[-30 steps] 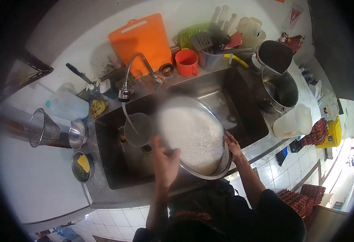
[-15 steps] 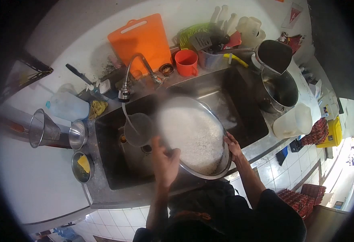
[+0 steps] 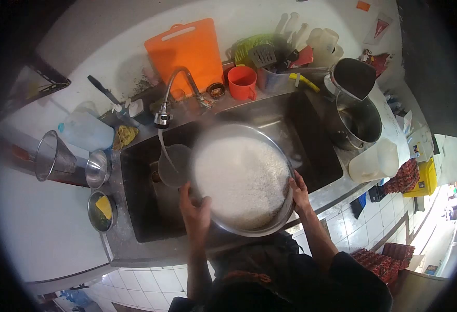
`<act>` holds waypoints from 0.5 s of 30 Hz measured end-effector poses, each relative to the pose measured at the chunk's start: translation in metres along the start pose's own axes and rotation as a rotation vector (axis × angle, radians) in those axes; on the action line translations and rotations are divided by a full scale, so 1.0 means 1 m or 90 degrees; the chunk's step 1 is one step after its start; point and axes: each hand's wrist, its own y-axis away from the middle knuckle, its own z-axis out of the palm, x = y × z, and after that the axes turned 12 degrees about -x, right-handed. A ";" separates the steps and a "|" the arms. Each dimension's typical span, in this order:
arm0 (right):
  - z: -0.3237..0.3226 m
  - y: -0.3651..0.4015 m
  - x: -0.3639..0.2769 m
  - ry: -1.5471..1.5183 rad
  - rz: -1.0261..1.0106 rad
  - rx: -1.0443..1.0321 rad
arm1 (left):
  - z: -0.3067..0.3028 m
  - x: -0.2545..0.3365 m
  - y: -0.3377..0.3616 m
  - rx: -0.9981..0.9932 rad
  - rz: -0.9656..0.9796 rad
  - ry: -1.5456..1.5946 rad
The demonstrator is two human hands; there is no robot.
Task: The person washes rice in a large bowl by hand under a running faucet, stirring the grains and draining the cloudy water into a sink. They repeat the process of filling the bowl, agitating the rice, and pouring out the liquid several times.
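A large round metal bowl [image 3: 227,229] is held over the front of the sink, tilted slightly. White grains that look like rice [image 3: 244,182] fill it, with a pale, cloudy surface toward the left. My right hand [image 3: 300,193] grips its right rim, thumb on top. At the lower left side of the bowl is my left hand [image 3: 194,210], thumb against the rim and fingers partly hidden. Just beyond those fingers, a translucent jug [image 3: 174,165] sits in the left basin, with water from the tap [image 3: 162,119] running into it.
The double sink [image 3: 140,208] lies beneath. Behind it stand an orange cutting board [image 3: 187,57] and a red mug [image 3: 242,83]. A metal pot [image 3: 356,122] and a plastic container [image 3: 374,162] are at the right; small metal bowls [image 3: 98,169] and a strainer [image 3: 55,156] are at the left.
The bowl has shifted slightly left and toward me, and looks more level. My left hand has moved left along with it. Water still runs into the jug.
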 end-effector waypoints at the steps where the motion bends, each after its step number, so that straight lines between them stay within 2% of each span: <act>1: 0.005 0.005 -0.004 0.005 0.000 -0.003 | -0.006 -0.011 0.002 0.035 -0.021 -0.077; 2: 0.011 0.011 -0.008 0.059 -0.040 0.009 | -0.012 -0.028 0.001 0.041 -0.021 -0.073; 4: 0.019 0.018 -0.014 0.118 -0.087 0.015 | -0.021 -0.051 -0.005 0.066 0.115 -0.024; 5: 0.021 0.024 -0.015 0.152 -0.110 0.020 | -0.027 -0.054 -0.002 0.074 0.114 -0.020; 7: 0.028 0.038 -0.022 0.193 -0.133 0.017 | -0.038 -0.040 0.005 0.044 -0.022 -0.035; 8: 0.032 0.048 -0.029 0.214 -0.156 -0.015 | -0.043 -0.047 0.007 0.053 -0.024 -0.029; 10: 0.040 0.067 -0.041 0.276 -0.185 -0.056 | -0.051 -0.071 0.014 0.078 -0.110 0.037; 11: 0.046 0.076 -0.048 0.284 -0.181 -0.066 | -0.051 -0.082 0.019 0.089 -0.115 0.043; 13: 0.063 0.093 -0.064 0.319 -0.138 -0.076 | -0.051 -0.102 0.025 0.206 -0.067 0.042; 15: 0.057 0.094 -0.061 0.282 -0.088 -0.098 | -0.056 -0.119 0.027 0.224 -0.072 -0.020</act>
